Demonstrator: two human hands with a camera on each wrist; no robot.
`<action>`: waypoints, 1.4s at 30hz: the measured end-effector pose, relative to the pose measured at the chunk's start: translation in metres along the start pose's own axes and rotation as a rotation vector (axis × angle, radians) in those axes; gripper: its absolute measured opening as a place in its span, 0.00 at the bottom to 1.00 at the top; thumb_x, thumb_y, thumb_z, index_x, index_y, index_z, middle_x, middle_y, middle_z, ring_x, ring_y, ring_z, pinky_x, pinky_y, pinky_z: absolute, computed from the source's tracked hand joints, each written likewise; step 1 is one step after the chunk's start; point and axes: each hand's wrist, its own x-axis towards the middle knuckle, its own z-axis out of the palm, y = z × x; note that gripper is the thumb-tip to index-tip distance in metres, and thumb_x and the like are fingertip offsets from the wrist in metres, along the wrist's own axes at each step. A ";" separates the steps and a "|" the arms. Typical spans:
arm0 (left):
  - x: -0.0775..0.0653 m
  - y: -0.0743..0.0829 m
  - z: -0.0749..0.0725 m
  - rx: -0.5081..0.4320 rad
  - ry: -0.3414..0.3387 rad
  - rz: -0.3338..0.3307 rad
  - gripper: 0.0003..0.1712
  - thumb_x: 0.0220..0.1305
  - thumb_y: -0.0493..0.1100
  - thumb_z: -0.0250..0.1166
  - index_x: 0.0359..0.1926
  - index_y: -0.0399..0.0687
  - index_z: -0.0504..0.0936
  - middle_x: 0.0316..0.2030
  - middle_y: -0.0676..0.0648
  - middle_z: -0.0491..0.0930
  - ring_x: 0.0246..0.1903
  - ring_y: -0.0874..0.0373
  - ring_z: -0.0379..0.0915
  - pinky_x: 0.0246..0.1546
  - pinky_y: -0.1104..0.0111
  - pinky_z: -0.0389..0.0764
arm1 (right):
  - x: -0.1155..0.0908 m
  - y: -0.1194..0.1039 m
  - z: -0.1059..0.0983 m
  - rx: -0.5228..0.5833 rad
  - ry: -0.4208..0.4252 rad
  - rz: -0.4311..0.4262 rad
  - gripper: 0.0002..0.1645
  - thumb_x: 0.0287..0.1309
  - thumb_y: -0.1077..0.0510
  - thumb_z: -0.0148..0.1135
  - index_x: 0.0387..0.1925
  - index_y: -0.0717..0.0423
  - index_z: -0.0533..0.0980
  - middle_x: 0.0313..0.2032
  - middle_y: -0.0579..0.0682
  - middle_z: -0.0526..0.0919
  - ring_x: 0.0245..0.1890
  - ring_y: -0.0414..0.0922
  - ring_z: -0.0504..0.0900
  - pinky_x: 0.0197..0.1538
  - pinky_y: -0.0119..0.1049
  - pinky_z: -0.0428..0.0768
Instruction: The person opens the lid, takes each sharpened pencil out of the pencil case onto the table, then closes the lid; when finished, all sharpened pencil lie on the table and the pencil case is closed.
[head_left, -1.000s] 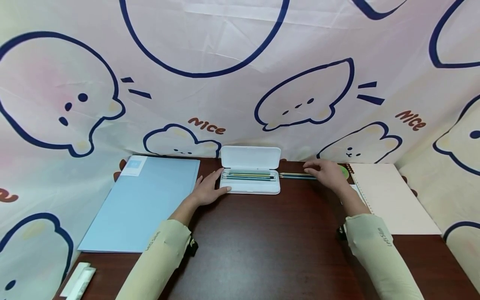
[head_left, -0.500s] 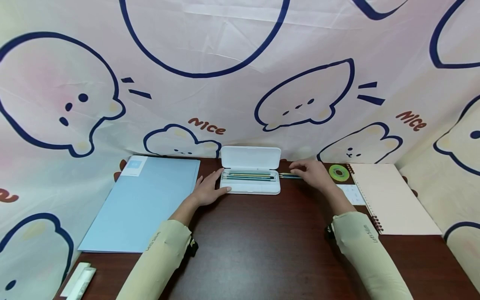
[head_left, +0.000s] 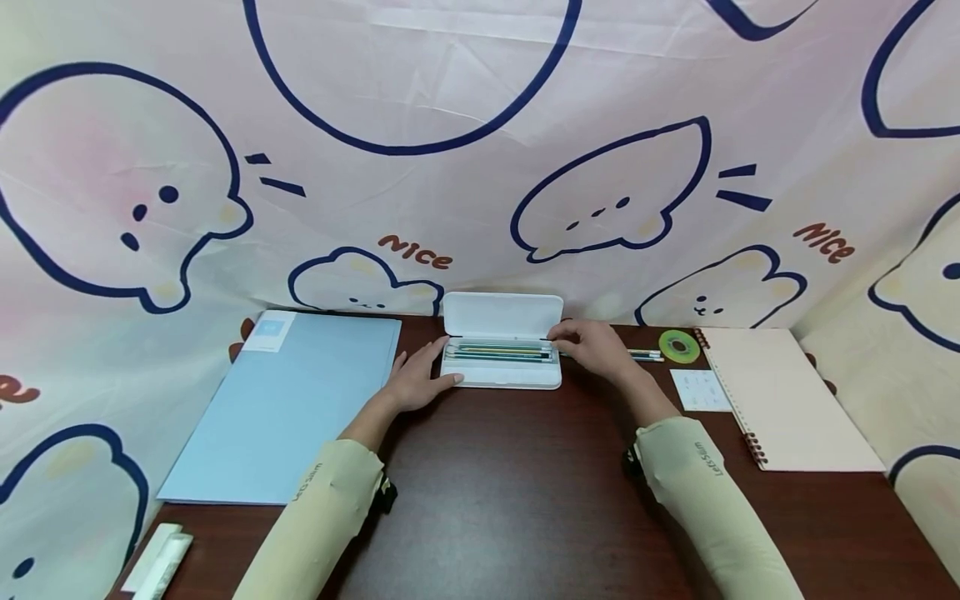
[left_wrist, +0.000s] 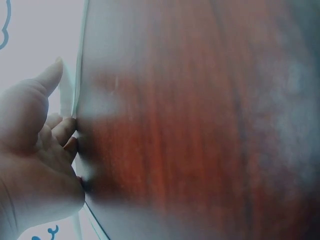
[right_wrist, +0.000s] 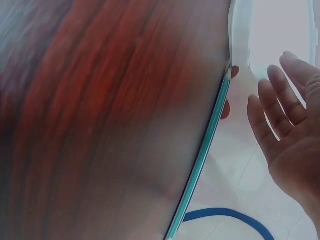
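A white pencil case (head_left: 510, 377) stands on the table with its lid raised and several green and yellow pencils (head_left: 498, 353) inside. My left hand (head_left: 411, 385) touches the case's left side, thumb at the front corner and fingers toward the back. At the right end of the case is my right hand (head_left: 596, 348), its fingertips right at the rim near the hinge. Pencils (head_left: 647, 355) lie on the table under and beyond this hand, partly hidden by it. In the right wrist view, the fingers are extended and apart from a teal pencil (right_wrist: 202, 152).
A light blue folder (head_left: 292, 408) lies at the left, with two small white-green boxes (head_left: 161, 562) near its front. Right of the pencils are a green tape roll (head_left: 678, 346), a white card (head_left: 700, 390) and a spiral notebook (head_left: 787, 396). A patterned cloth (head_left: 480, 208) hangs behind.
My right hand has moved left along the loose pencils to the case's right end, uncovering the tape roll, the card and the pencils' right ends. The left hand has stayed in place.
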 end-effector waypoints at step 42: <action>0.003 -0.003 0.001 0.005 -0.001 0.004 0.48 0.72 0.61 0.59 0.82 0.51 0.47 0.79 0.42 0.54 0.79 0.42 0.46 0.77 0.39 0.36 | 0.022 -0.027 0.022 -0.285 -0.161 -0.042 0.08 0.65 0.51 0.67 0.44 0.41 0.87 0.45 0.40 0.90 0.46 0.44 0.85 0.54 0.47 0.81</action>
